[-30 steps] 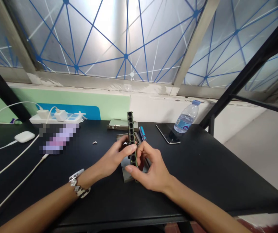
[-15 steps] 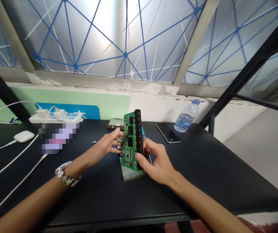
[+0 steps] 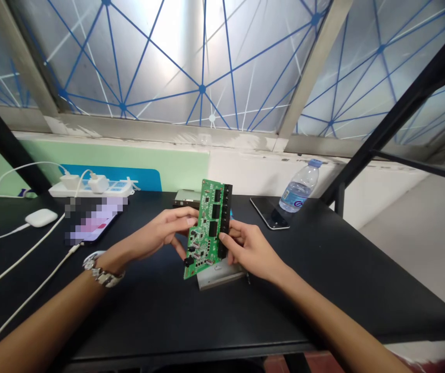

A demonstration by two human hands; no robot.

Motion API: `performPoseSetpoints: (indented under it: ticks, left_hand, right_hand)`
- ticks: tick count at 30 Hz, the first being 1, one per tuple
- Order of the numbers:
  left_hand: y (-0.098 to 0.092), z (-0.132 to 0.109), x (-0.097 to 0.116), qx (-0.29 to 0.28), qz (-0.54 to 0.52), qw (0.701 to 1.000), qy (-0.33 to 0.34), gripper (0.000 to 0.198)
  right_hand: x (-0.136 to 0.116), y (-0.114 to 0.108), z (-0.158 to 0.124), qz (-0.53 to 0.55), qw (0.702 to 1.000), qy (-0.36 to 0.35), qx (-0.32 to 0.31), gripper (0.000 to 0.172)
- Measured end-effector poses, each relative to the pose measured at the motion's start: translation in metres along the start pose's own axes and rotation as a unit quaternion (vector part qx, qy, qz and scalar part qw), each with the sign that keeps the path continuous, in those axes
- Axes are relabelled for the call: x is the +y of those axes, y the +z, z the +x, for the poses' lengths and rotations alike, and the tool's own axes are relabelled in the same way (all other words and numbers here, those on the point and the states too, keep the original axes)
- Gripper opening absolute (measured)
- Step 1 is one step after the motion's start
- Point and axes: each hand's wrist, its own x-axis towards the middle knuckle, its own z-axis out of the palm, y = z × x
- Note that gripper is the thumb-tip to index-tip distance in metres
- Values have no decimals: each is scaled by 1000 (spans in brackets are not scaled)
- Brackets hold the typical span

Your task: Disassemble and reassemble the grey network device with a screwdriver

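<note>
A green circuit board (image 3: 203, 241), with black chips and a row of black ports along its right edge, is held up and tilted above the table. My right hand (image 3: 251, 249) pinches it by the port row, thumb in front and fingers partly hidden behind. At the board's left edge my left hand (image 3: 173, 228) is closed on it, thumb near the edge and some fingertips behind. Under the board lies a grey metal casing (image 3: 216, 277), mostly covered by the board and my right hand. Behind the board, a small bit of something blue shows.
A metal box-like part (image 3: 186, 197) lies behind my left hand. To the right are a dark phone (image 3: 271, 212) and a water bottle (image 3: 300, 187). On the left are a charging phone (image 3: 100, 223), a white case (image 3: 41, 217), a power strip (image 3: 61, 190) and white cables.
The board has turned so its component face shows more fully, and its lower end has swung left. My left hand's fingers have gone from spread beside the edge to gripping it.
</note>
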Motion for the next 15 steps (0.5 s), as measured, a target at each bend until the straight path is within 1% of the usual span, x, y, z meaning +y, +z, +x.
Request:
performPoseSetpoints:
  ticks: [3,6,9,12,15]
  left_hand:
    - [2,-1,-4,-37,0,999,0,42]
    - [1,-2,-11,-73,-10,997,-9,45]
    - [1,-4,-17,-114,-32,992,-46,50]
    - [3,-6,-18,-156,-73,980,-95,59]
    - [8,-7,-17,-178,-91,973,-119,67]
  right_hand:
    - [0,1,-1,2,1000,-11,13,20]
    - [-3,1,-1,-15,999,-27,28,17]
    - [-5,1,-2,-43,997,-48,43,16]
    - [-7,2,-2,-64,994,-69,57,17]
    - [-6,4,-2,-72,991,-85,75,18]
